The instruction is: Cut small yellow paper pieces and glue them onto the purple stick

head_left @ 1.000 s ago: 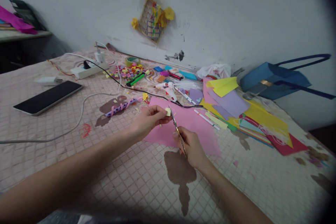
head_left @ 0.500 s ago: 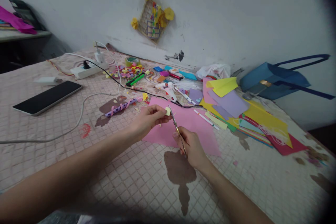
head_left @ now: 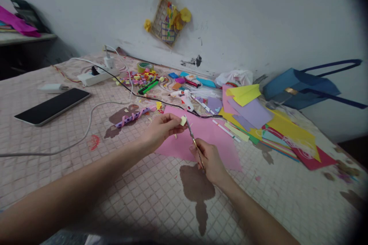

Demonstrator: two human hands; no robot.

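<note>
Between its thumb and fingers, my left hand (head_left: 165, 128) pinches a small pale yellow paper piece (head_left: 183, 121). My right hand (head_left: 207, 159) is closed around the handles of a pair of scissors (head_left: 192, 134), whose blades point up and away beside the paper's right edge. Both hands are over a pink sheet (head_left: 212, 141) lying on the table. To the left of the sheet lies a purple dotted stick (head_left: 130, 119) wound with a pink strip.
A tablet (head_left: 54, 106) and a power strip (head_left: 97, 76) with cables are at left. Colourful paper bits (head_left: 138, 78), a glue gun (head_left: 187, 101) and a green cutter (head_left: 148, 87) lie behind. Coloured sheets (head_left: 250, 111) and a blue bag (head_left: 299, 88) are at right.
The small yellow paper has tilted and shifted slightly left in my left hand's fingers. My right hand and the scissors are nearly unmoved.
</note>
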